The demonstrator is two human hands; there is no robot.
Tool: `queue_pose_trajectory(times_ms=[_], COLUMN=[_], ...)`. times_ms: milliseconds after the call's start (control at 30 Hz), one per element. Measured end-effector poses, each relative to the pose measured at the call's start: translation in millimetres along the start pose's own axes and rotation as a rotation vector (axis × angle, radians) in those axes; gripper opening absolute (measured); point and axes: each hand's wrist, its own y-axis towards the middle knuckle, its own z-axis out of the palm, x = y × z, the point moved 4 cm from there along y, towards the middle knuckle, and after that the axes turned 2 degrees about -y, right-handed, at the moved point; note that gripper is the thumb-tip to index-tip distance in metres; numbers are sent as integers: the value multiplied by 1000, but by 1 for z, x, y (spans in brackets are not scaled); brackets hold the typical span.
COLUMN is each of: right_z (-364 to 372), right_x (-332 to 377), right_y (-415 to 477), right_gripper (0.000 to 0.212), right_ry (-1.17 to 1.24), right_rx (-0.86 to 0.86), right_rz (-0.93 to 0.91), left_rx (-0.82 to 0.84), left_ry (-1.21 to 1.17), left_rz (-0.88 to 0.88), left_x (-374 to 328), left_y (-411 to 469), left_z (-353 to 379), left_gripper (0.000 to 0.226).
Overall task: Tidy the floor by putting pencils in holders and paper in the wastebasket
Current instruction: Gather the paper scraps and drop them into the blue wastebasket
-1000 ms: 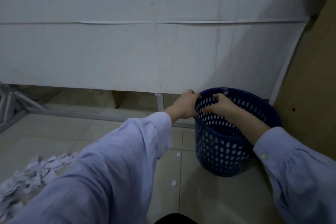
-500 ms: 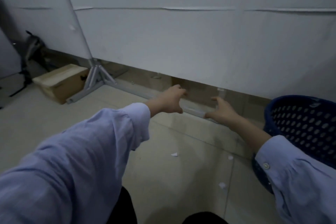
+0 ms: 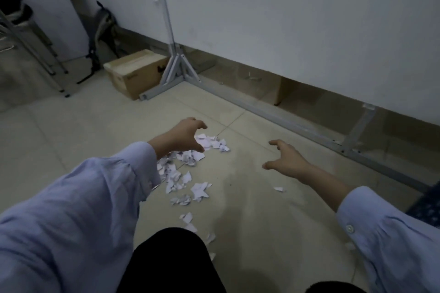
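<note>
My left hand [image 3: 184, 137] is at the centre of the frame, above the far end of the torn paper pile [image 3: 184, 171]. Its grip is released: fingers spread and curled downward, thumb apart, nothing held. Contact with the paper cannot be confirmed.

My right hand [image 3: 285, 160] is right of centre, over bare floor tile [image 3: 250, 209]. Its grip is also released, fingers splayed, empty. It is well apart from the pile.

The paper pile runs from the centre of the frame down toward the lower centre, partly hidden by my left sleeve [image 3: 78, 209]. A single scrap [image 3: 278, 189] lies apart, just below my right forearm. More scraps lie near my dark-trousered knee [image 3: 171, 261] at the bottom centre.

The blue wastebasket [image 3: 431, 207] shows only as a perforated sliver at the right edge, behind my right sleeve [image 3: 390, 242].

A white panel [image 3: 297, 19] on a grey metal frame [image 3: 176, 71] fills the upper right. A cardboard box [image 3: 135, 72] sits on the floor at upper left, touching the frame's foot.
</note>
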Motion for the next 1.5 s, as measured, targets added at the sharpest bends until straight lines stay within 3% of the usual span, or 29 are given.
queue_pose_trajectory(times_ms=[600,933,1267,1367,1500], right_z=[123,168,202,204,201], right_x=[104,144,129,116,97], right_y=[49,62,115,140,171], right_gripper=[80,81,82,92,113], right_ry=[-159,-215,-251,-220,-228], right_rx=[167,274,343,346,291], right_rz=[11,15,8,17,17], left_rx=[4,-26,-170,-233,-270], left_ry=[-236,-398,-598,-628,-643], left_rz=[-361,-589,-832,-895,-924], left_x=[231,304,361,376,388], left_y=[-75,-118,-130,-128,-126], left_z=[39,54,94,105,120], left_gripper=[75,80,86,95,125])
